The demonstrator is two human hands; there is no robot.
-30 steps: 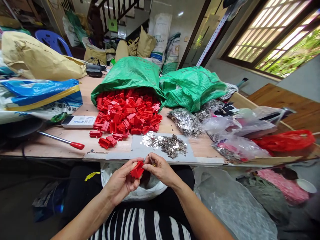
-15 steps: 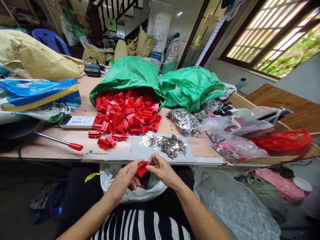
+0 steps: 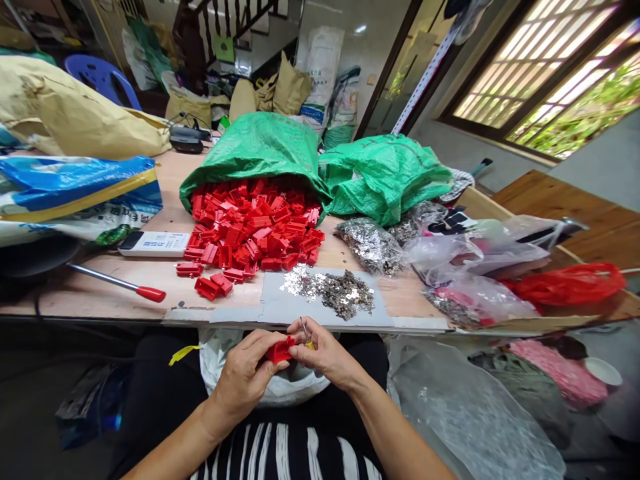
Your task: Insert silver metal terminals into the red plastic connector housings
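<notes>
A small red plastic housing (image 3: 280,349) is pinched in my left hand (image 3: 245,369), above a white bag on my lap. My right hand (image 3: 320,353) is closed around a small yellow-handled tool (image 3: 309,343), whose thin metal shaft points up; its finger and thumb also reach the housing's right end. Fingers hide part of both things. Under my hands lies the white bag (image 3: 215,360) with its mouth open. Ahead on the table, small silver metal pieces (image 3: 345,293) sit in two heaps on a grey sheet (image 3: 273,307).
Many red housings (image 3: 255,227) spill from a green woven sack (image 3: 260,143). A second green sack (image 3: 385,173) and a clear bag of metal pieces (image 3: 373,243) stand right of it. A red-tipped lever (image 3: 150,293) juts out at left. Plastic bags (image 3: 480,253) crowd the right side.
My left hand has turned over the housing, its fingers now on top, and the housing has moved slightly left and down. The tool's shaft stands more upright in my right hand.
</notes>
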